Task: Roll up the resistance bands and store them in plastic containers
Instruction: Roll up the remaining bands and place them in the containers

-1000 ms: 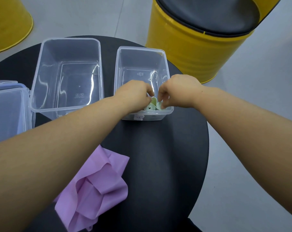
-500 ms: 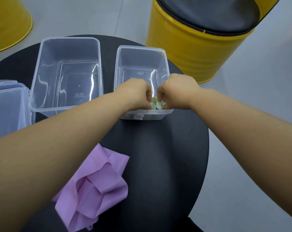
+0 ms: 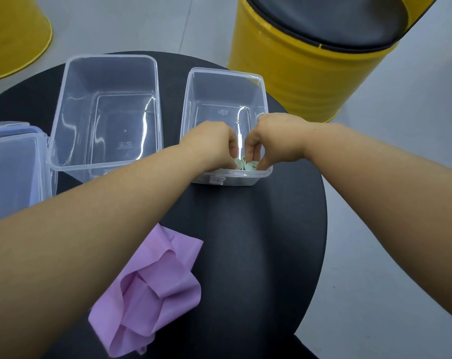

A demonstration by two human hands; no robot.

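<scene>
Tucking pale green rolled resistance band [image 3: 245,165] into small clear rectangular plastic container [image 3: 227,73], near end.
Head view: roll is pinched from both sides between curled fingers of left hand [image 3: 209,143] and right hand [image 3: 274,141], lying just below them, equally near each; roll axis cannot be told. Wrists are bent down over near rim.

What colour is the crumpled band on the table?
The band is light purple, clearest in the head view.

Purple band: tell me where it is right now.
In the head view, the purple band lies crumpled on the black table, near side, left of centre, beside the left forearm and nearer the camera than the small clear container.
</scene>
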